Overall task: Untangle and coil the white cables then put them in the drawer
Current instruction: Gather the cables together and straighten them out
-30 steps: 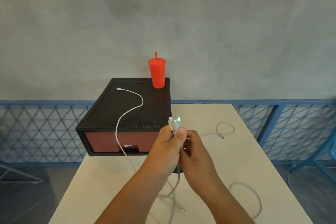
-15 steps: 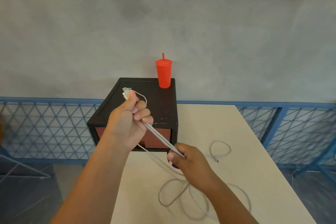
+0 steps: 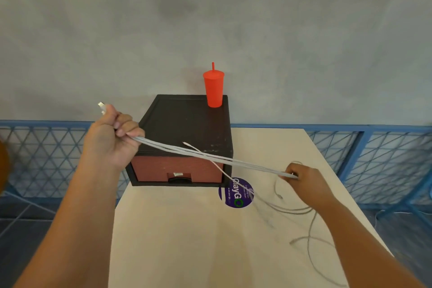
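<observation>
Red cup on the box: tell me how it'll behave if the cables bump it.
The red cup is tall and narrow and stands near the box's back right corner, so it would probably tip rather than slide. It looks like thin plastic, likely light if empty. Its lid and straw may limit spills; its contents are not visible.

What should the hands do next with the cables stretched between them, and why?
Probably keep drawing the white cables through the right hand while the left hand grips the plug ends: loose loops lie tangled on the table, and the drawer is shut.
</observation>
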Action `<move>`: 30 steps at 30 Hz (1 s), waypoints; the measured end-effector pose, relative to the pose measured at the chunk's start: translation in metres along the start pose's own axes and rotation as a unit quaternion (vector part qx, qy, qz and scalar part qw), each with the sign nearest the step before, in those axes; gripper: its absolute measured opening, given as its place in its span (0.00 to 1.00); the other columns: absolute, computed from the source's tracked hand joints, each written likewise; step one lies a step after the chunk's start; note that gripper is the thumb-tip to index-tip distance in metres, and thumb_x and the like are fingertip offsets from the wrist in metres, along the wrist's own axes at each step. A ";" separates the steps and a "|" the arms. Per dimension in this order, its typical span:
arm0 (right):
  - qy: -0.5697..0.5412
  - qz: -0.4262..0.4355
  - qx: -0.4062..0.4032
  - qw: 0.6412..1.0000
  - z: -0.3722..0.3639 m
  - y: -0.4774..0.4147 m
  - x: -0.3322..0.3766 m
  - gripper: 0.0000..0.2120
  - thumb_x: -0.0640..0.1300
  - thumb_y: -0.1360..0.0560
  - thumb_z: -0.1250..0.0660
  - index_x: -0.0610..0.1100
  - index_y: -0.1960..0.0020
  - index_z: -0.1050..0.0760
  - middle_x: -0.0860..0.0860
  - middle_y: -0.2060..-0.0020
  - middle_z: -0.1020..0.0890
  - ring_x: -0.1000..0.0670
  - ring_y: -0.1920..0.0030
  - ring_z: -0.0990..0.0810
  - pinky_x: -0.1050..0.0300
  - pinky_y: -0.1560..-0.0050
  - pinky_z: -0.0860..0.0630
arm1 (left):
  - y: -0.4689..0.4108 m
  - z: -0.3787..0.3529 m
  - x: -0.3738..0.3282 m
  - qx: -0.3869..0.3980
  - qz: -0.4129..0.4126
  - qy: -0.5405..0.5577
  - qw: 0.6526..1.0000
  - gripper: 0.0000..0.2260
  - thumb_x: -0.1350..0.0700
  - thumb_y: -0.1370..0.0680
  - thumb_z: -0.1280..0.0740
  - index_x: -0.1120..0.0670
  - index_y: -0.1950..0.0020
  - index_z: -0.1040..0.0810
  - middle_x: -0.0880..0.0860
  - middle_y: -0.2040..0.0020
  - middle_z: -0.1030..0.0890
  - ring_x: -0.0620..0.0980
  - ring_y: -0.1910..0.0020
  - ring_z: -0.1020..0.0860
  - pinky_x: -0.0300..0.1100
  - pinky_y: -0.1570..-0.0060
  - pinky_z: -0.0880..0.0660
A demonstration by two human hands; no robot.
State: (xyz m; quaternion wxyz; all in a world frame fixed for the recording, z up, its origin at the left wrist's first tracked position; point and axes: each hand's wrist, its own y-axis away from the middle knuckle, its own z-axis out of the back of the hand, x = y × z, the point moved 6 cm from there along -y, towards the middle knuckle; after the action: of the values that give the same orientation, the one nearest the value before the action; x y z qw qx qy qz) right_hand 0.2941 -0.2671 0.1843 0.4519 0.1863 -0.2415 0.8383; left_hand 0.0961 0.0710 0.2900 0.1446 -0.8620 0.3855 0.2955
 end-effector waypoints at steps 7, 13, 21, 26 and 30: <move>0.064 0.007 -0.028 0.998 0.036 -0.026 -0.007 0.14 0.53 0.27 0.34 0.48 0.67 0.29 0.54 0.77 0.30 0.55 0.75 0.32 0.61 0.76 0.39 | -0.020 0.027 0.009 -0.063 0.006 0.042 0.997 0.19 0.49 0.19 0.46 0.51 0.70 0.36 0.45 0.80 0.37 0.42 0.82 0.41 0.32 0.79 0.40; 0.111 -0.018 -0.053 0.992 0.068 -0.041 -0.024 0.14 0.53 0.26 0.36 0.44 0.65 0.27 0.50 0.75 0.26 0.50 0.72 0.28 0.58 0.74 0.33 | -0.030 0.044 0.003 -0.111 -0.005 0.066 0.992 0.19 0.50 0.19 0.46 0.52 0.70 0.37 0.46 0.81 0.38 0.42 0.82 0.41 0.32 0.78 0.41; 0.117 -0.097 -0.081 0.985 0.101 -0.044 -0.077 0.15 0.50 0.24 0.37 0.44 0.67 0.28 0.47 0.75 0.26 0.48 0.73 0.27 0.56 0.73 0.31 | -0.036 0.093 -0.013 -0.177 0.000 0.059 0.982 0.20 0.49 0.19 0.47 0.52 0.70 0.39 0.48 0.81 0.39 0.43 0.83 0.42 0.31 0.77 0.41; 0.149 -0.121 -0.064 0.979 0.103 -0.044 -0.101 0.16 0.51 0.23 0.40 0.44 0.66 0.29 0.44 0.74 0.24 0.45 0.73 0.26 0.57 0.74 0.31 | -0.041 0.106 -0.011 -0.193 0.011 0.032 0.981 0.25 0.49 0.18 0.48 0.52 0.76 0.38 0.49 0.82 0.40 0.45 0.83 0.42 0.31 0.78 0.42; 0.180 -0.117 -0.054 0.975 0.107 -0.050 -0.113 0.13 0.46 0.23 0.40 0.44 0.65 0.28 0.45 0.75 0.25 0.45 0.73 0.26 0.56 0.73 0.31 | -0.050 0.122 -0.013 -0.197 0.010 0.034 0.980 0.21 0.49 0.19 0.47 0.51 0.72 0.39 0.48 0.82 0.39 0.44 0.83 0.42 0.31 0.77 0.41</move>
State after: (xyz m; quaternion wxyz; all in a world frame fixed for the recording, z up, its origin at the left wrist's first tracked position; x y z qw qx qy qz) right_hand 0.4055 -0.3798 0.2231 0.5923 0.0346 -0.1774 0.7852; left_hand 0.0783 0.1695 0.2035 -0.0447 -0.8792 0.3334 0.3375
